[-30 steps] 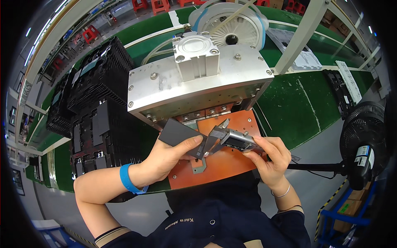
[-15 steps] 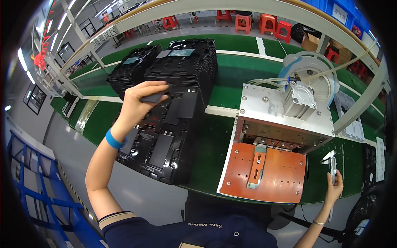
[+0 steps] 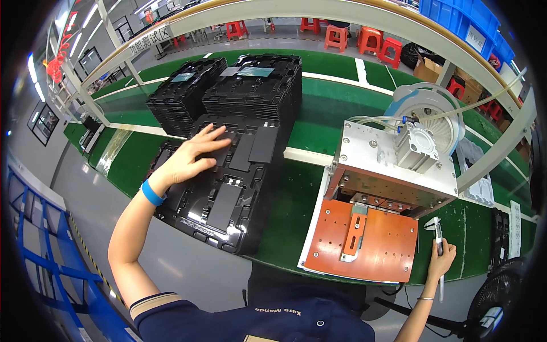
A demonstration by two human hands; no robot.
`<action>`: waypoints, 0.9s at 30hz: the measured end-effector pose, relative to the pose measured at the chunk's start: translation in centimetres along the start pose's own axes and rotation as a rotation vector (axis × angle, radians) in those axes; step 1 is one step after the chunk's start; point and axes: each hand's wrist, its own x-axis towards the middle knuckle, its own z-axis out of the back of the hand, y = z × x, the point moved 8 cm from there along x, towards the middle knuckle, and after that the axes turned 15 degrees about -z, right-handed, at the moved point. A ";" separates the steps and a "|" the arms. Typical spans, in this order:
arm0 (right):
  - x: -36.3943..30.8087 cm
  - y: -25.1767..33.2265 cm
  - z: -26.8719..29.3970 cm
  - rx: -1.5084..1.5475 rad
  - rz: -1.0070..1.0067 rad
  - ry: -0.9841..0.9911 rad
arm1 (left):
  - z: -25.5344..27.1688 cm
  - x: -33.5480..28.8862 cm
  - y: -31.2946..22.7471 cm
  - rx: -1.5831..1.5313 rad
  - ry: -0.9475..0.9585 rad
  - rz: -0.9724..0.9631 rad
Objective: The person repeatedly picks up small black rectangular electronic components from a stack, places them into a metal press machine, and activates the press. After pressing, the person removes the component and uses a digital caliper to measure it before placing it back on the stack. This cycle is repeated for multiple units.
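Note:
My left hand [image 3: 192, 157], fingers spread, rests over the top black plastic tray [image 3: 248, 196]. Flat dark-grey rectangular pieces lie in the tray's pockets, among them one piece [image 3: 223, 205] at the near side and another piece [image 3: 263, 143] by the right edge. Under my fingertips is a further dark piece, partly hidden by the hand. At the right, my right hand [image 3: 441, 261] is wrapped round a caliper [image 3: 438, 229], its jaws pointing away from me beside the press.
Between my hands stands a press with an orange base plate [image 3: 382, 242] and a metal top [image 3: 379, 149]. Behind the tray rise stacked black trays [image 3: 245, 94]. A white-blue reel [image 3: 427, 108] is behind the press, a black fan [image 3: 501, 296] at lower right.
My left hand has lowered onto the tray and opened; the dark piece it held is now down at the tray. My right hand, with the caliper, has shifted left toward the press.

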 end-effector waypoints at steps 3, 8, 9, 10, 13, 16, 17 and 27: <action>0.1 -0.1 -0.3 0.044 0.019 0.034 | 2.8 2.4 -2.6 0.041 -0.303 -0.060; -0.3 1.0 1.2 0.093 0.069 -0.071 | 0.6 8.4 -4.3 0.335 -0.183 0.248; -0.4 1.8 1.7 0.142 0.061 -0.046 | -0.2 8.7 -3.7 0.311 -0.107 0.302; -0.6 2.7 2.7 0.175 0.089 -0.035 | -1.1 9.1 -3.1 0.285 -0.027 0.345; -1.4 5.9 5.5 0.297 0.148 -0.004 | -1.7 10.1 -2.5 0.243 -0.012 0.365; -2.3 10.8 8.5 0.469 0.150 0.099 | -3.0 10.3 -0.4 0.113 -0.074 0.289; -2.8 12.6 9.3 0.535 0.167 0.157 | -2.9 9.5 -0.8 0.007 -0.082 0.322; -12.5 25.7 9.9 1.027 0.084 1.520 | -10.7 7.8 -21.5 -0.852 0.527 0.091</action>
